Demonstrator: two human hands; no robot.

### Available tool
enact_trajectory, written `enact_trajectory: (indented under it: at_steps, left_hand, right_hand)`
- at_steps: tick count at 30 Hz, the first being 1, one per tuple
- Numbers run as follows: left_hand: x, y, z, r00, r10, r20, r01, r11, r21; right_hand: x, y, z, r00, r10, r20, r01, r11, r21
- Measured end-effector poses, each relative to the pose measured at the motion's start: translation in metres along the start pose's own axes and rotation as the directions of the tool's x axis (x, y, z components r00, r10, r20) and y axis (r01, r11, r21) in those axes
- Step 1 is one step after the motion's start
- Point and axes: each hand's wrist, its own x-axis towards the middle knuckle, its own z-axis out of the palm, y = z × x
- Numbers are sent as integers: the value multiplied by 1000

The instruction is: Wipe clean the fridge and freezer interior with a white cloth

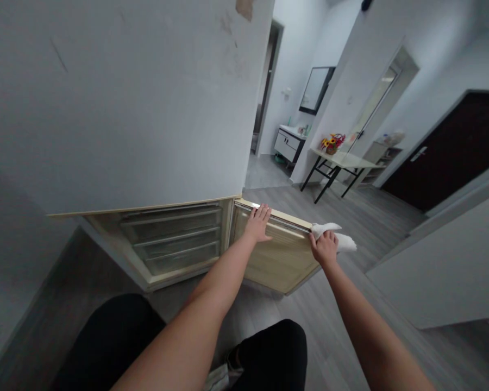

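Observation:
A cream-coloured freezer door [281, 258] stands swung out from the freezer compartment [175, 233], whose drawers show inside. Across the top edge of the door, near its hinge side, lies my left hand [259, 224], fingers stretched out and holding nothing. My right hand [326, 247] is at the door's outer top corner, its fingers closed round a white cloth [344, 242]. Part of the cloth sticks up and out past the corner. A grey rubber seal [293, 225] runs along the door's inner edge.
Above the freezer rises a large pale panel [146, 108]. Farther back are a folding table [350, 159] with a flower basket [332, 143], a washbasin cabinet [287, 142] and a dark door [464, 141]. My knees [273, 353] are close below the freezer door.

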Motion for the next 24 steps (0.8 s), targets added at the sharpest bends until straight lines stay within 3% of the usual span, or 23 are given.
enact_trajectory:
  at_steps: [6, 19, 24]
  left_hand:
    - [-21, 13, -11, 992, -111, 54, 114, 991, -66]
    - [-36, -2, -10, 995, -28, 93, 31, 999, -31]
    - [-39, -7, -10, 996, 20, 83, -16, 998, -57]
  right_hand:
    - [-42, -12, 11, 978, 121, -171, -111, 992, 68]
    - [-76, -63, -17, 929, 312, -200, -299, 950, 92]
    - [-84, -67, -22, 929, 325, -177, -314, 945, 89]
